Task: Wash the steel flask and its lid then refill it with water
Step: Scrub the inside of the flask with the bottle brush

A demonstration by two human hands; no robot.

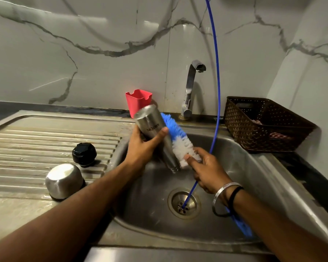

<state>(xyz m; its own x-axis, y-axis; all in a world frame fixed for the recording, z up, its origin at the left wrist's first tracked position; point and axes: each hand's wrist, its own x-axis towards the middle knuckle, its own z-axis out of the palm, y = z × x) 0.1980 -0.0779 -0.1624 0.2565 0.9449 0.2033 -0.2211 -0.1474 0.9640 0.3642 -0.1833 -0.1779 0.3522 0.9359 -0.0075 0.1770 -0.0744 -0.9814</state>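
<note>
Steel flask, a brushed cylinder, hangs mouth-down and tilted over the stainless steel sink, gripped round its body by the left hand. The right hand holds a blue-and-white bristle bottle brush laid against the flask's outer wall, its fingers wrapped round the base of the bristles. For a proper scrub, I'd say turn the flask steadily so the bristles cover every side, with firm strokes along its length. On the ribbed draining board sit the domed steel cup lid, upside down, and the black screw stopper. A brown woven basket holds some cloth; the red plastic holder shows nothing inside.
</note>
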